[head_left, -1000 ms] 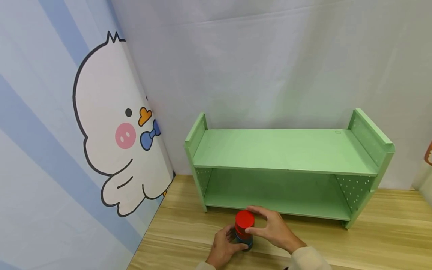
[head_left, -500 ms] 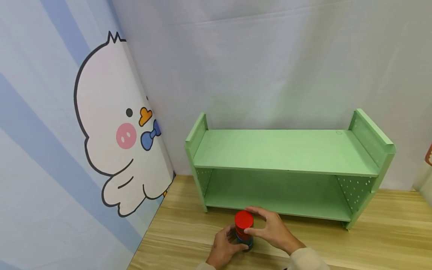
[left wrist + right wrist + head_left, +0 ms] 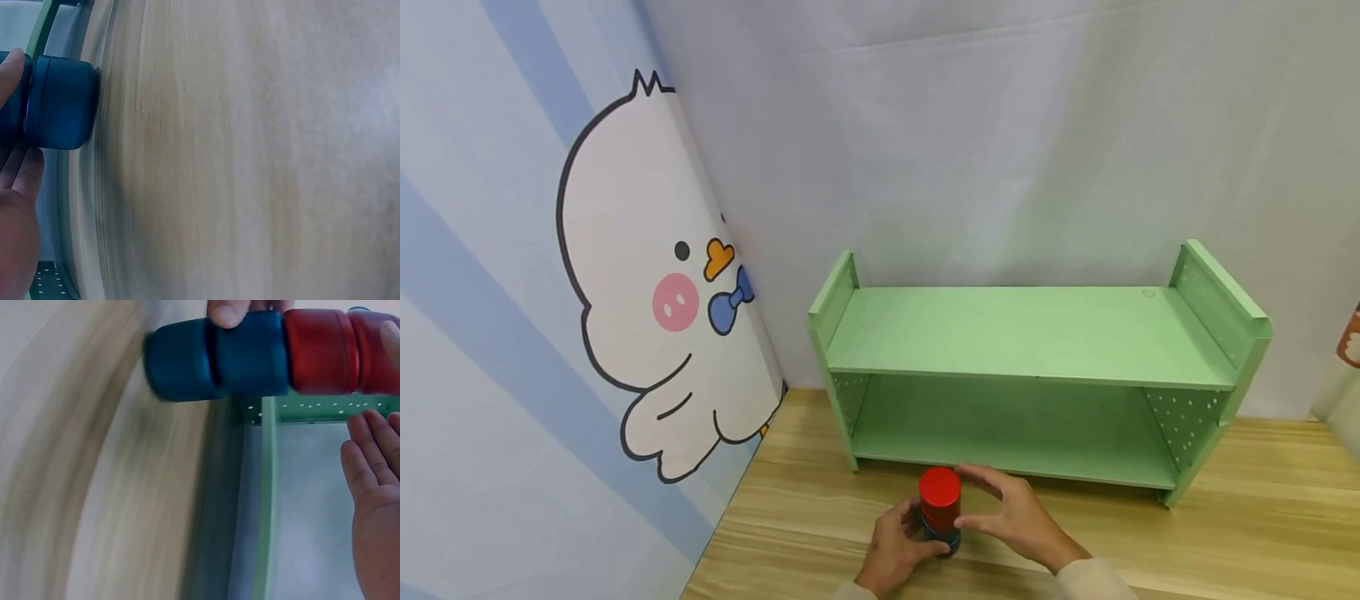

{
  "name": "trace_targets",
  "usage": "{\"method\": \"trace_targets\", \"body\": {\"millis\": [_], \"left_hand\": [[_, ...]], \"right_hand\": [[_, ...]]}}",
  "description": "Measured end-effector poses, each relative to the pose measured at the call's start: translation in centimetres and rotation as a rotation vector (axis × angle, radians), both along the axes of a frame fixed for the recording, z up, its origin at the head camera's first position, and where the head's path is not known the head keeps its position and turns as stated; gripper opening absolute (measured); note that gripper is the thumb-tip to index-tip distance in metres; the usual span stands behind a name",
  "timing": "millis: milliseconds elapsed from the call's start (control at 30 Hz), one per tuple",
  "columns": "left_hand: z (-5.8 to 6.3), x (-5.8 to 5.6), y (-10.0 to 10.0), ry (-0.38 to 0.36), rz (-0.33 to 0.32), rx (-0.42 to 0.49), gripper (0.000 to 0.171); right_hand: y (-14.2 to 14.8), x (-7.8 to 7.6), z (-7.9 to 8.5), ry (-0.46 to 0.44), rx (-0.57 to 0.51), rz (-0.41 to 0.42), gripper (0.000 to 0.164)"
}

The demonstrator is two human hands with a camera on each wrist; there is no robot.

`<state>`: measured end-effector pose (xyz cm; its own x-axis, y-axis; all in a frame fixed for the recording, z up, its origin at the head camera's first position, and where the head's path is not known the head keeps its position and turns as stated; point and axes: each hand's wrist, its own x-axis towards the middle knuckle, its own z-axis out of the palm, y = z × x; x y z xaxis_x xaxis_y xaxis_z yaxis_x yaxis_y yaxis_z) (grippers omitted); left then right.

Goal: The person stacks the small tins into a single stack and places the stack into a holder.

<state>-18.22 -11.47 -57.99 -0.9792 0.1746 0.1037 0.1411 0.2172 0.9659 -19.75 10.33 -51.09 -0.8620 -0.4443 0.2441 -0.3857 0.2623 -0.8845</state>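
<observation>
A red canister (image 3: pixel 940 490) stands upright on a blue canister (image 3: pixel 942 537) on the table. Seen sideways in the right wrist view, the red canister (image 3: pixel 322 353) and blue canister (image 3: pixel 250 355) each show a seam or groove. My left hand (image 3: pixel 893 546) grips the blue one low down, thumb on the near side and fingers on the far left. In the left wrist view its thumb lies over the blue canister (image 3: pixel 65 103). To the right of the red canister is my right hand (image 3: pixel 1018 518), thumb and fingers spread and holding nothing; whether its thumb touches the red is unclear.
Just behind the canisters stands a green two-tier shelf (image 3: pixel 1030 329) with raised, perforated sides. The wooden table (image 3: pixel 797 508) meets a wall cloth with a cartoon bird (image 3: pixel 632 250) on the left. A grey cloth (image 3: pixel 1000 125) hangs at the back.
My right hand has loosened from around the red canister and shifted slightly to the right. The left hand keeps its hold on the blue canister, and the stack stays upright.
</observation>
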Motion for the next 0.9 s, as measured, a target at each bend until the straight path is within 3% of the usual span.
{"method": "trace_targets", "body": {"millis": [167, 600, 900], "left_hand": [[0.1, 0.0, -0.1, -0.001, -0.001, -0.012, 0.061], [0.1, 0.2, -0.9, 0.034, -0.022, 0.018, 0.068], [0.2, 0.4, -1.4, 0.002, -0.033, 0.035, 0.065]], "right_hand": [[0.4, 0.3, -0.7, -0.034, 0.037, -0.018, 0.067], [0.8, 0.4, -3.6, 0.009, 0.092, -0.038, 0.057], [-0.1, 0.1, -5.3, -0.008, 0.081, 0.012, 0.059]]}}
